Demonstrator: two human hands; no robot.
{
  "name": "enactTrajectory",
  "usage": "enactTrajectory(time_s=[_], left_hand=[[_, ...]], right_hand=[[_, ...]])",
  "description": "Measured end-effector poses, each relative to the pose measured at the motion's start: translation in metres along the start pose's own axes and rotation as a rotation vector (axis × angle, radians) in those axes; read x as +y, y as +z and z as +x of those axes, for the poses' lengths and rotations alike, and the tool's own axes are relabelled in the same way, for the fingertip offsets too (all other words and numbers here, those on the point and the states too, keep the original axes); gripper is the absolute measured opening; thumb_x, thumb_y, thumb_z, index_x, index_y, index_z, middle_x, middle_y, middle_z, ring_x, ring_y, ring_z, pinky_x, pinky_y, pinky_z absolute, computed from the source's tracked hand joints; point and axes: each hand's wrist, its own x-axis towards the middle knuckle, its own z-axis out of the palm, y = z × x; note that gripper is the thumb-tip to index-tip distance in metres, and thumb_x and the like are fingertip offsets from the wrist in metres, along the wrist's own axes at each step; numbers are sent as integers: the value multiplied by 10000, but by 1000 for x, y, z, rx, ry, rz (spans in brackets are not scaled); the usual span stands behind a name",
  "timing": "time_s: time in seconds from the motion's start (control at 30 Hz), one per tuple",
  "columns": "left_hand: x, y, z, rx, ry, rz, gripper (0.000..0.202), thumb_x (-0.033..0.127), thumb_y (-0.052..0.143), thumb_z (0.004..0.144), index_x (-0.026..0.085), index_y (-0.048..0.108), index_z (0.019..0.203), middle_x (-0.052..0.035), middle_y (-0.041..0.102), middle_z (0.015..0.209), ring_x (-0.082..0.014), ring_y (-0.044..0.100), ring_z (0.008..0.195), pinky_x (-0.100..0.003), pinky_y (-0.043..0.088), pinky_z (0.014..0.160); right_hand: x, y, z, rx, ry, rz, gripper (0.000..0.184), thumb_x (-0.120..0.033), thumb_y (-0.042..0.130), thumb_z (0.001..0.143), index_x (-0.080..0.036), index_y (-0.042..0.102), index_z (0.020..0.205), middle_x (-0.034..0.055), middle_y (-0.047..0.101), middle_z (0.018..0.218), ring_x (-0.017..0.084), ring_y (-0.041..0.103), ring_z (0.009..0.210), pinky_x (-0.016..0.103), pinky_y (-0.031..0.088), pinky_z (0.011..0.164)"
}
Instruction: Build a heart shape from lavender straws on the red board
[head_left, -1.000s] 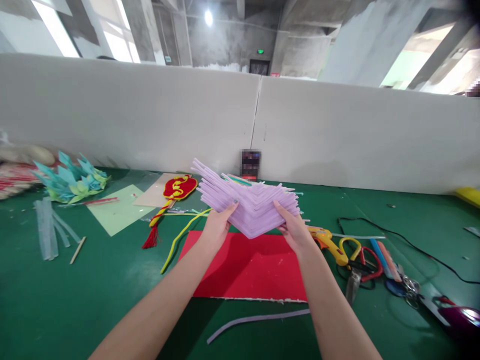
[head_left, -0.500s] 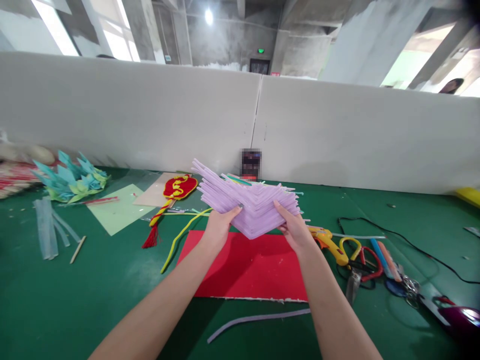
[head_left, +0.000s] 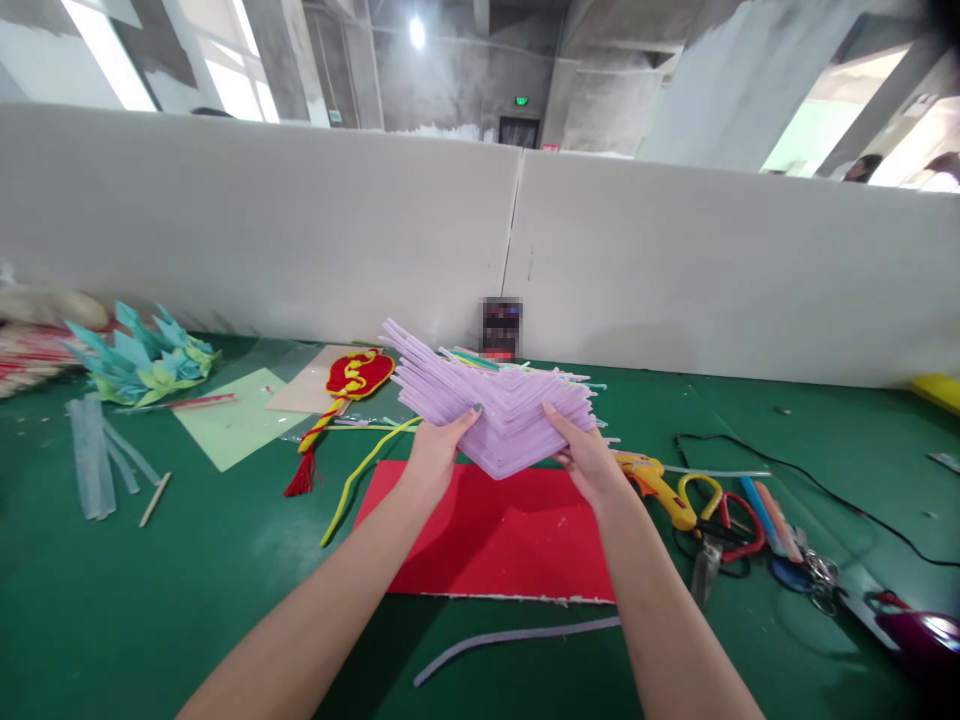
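Observation:
A stack of lilac foam strips folded into a V point(head_left: 504, 405) is held up above a red sheet point(head_left: 499, 535) on the green table. My left hand point(head_left: 435, 450) grips its left side, thumb on top and fingers under. My right hand point(head_left: 589, 455) grips the right side the same way. Both hands are closed on the stack, which hides their fingers underneath.
A loose lilac strip point(head_left: 517, 640) lies near the front. A yellow glue gun point(head_left: 660, 485), scissors point(head_left: 724, 520) and pens lie to the right, with a black cable point(head_left: 810, 485). A red-and-yellow tasselled ornament point(head_left: 341, 395), pale green sheet point(head_left: 236, 425), teal paper piece point(head_left: 142, 360) and clear strips point(head_left: 97, 455) lie left. A white partition point(head_left: 480, 250) backs the table.
The hands and the lilac stack have barely shifted; the left thumb has moved slightly on the stack's top.

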Motion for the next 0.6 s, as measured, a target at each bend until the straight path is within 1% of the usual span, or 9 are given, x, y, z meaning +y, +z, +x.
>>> enactTrajectory(time_s=[0.13, 0.27, 0.4, 0.53, 0.6], left_hand=[[0, -1, 0, 18, -4, 2, 502, 198, 855, 491, 117, 688, 957, -98, 711, 1036, -262, 640, 1007, -392, 477, 935], [-1, -1, -1, 9, 4, -2, 491, 199, 850, 504, 124, 687, 961, -91, 712, 1033, -247, 644, 997, -373, 479, 931], [1, 1, -2, 12, 0, -17, 491, 205, 853, 501, 135, 685, 957, -82, 720, 1003, -238, 656, 955, -366, 495, 896], [3, 3, -2, 52, -32, -40, 434, 225, 849, 517, 143, 690, 912, -72, 726, 975, -230, 662, 922, -360, 512, 862], [3, 2, -2, 57, -37, -42, 426, 226, 848, 519, 140, 691, 906, -72, 723, 984, -227, 660, 929, -358, 508, 875]], right_hand=[[0, 1, 0, -4, -5, -10, 368, -401, 792, 587, -172, 590, 792, -84, 441, 514, 30, 288, 420, 167, 156, 347], [0, 1, 1, -4, -3, -15, 373, -407, 795, 584, -176, 591, 795, -82, 441, 516, 33, 287, 425, 173, 156, 350], [0, 0, 1, -12, -2, -21, 367, -413, 795, 584, -177, 585, 772, -86, 425, 497, 33, 272, 417, 178, 149, 353], [2, 0, 2, -5, 3, -34, 367, -422, 789, 588, -182, 594, 785, -81, 453, 508, 40, 301, 425, 184, 166, 362], [3, -1, 3, 7, 8, -45, 374, -432, 787, 584, -188, 599, 795, -76, 483, 522, 44, 320, 426, 189, 175, 365]])
